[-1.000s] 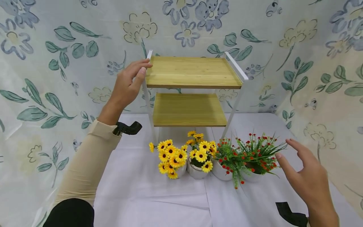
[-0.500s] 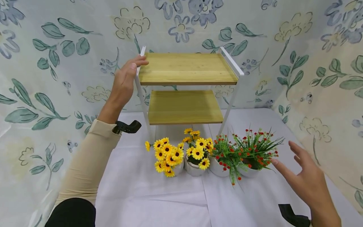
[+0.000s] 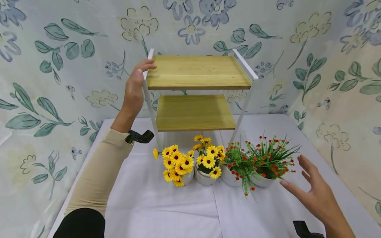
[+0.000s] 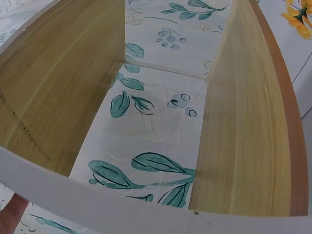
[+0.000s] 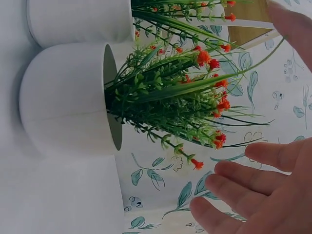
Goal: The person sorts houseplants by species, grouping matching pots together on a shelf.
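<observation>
A two-tier shelf rack (image 3: 196, 71) with wooden boards and a white frame stands at the back. My left hand (image 3: 135, 87) grips the white rail at the left of its top board, fingertips bent over the rail. In the left wrist view, part of a finger (image 4: 10, 214) shows beyond the white frame. My right hand (image 3: 312, 191) is spread with nothing in it, beside the rightmost pot of red flowers (image 3: 272, 158). The right wrist view has its fingers (image 5: 243, 192) apart from that white pot (image 5: 68, 100), near the blossoms.
Two pots of yellow flowers (image 3: 177, 165) and another red-flowered pot (image 3: 233, 175) stand in a row before the rack. White cloth (image 3: 166, 211) covers the table. A floral-patterned backdrop (image 3: 104, 43) hangs behind and at the sides.
The view has shifted a little. My left hand's fingers have come over the rail and its forearm has moved right. My right hand has dropped slightly and moved a bit left beside the pot.
</observation>
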### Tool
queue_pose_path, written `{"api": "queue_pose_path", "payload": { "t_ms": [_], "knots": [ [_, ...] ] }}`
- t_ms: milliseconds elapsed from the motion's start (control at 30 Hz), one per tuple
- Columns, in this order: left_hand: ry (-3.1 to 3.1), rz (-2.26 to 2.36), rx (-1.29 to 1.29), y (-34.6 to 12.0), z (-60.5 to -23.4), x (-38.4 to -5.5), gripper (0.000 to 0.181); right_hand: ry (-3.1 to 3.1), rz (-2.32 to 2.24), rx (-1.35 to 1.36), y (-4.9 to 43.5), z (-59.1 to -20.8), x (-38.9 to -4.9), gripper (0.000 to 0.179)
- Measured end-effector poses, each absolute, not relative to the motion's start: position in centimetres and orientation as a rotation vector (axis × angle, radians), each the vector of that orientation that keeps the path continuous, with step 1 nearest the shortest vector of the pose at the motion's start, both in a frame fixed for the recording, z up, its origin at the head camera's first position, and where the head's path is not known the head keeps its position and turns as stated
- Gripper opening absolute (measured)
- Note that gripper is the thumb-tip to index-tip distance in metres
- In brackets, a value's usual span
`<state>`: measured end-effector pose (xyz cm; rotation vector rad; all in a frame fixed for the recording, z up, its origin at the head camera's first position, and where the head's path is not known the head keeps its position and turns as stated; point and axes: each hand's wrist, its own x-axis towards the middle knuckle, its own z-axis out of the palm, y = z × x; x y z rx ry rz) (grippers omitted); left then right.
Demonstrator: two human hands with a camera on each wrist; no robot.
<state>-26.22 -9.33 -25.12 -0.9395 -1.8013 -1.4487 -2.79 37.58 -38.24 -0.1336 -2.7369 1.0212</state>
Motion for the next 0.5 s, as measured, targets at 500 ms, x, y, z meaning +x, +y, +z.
{"api": "queue_pose_path", "payload": {
  "t_ms": [500],
  "knots": [
    [-1.810,-1.641,-0.910,-9.7,-25.4,-26.4,0.048,-2.833,1.041,-0.205,37.3,-40.1,-2.0,0.110]
  ]
}}
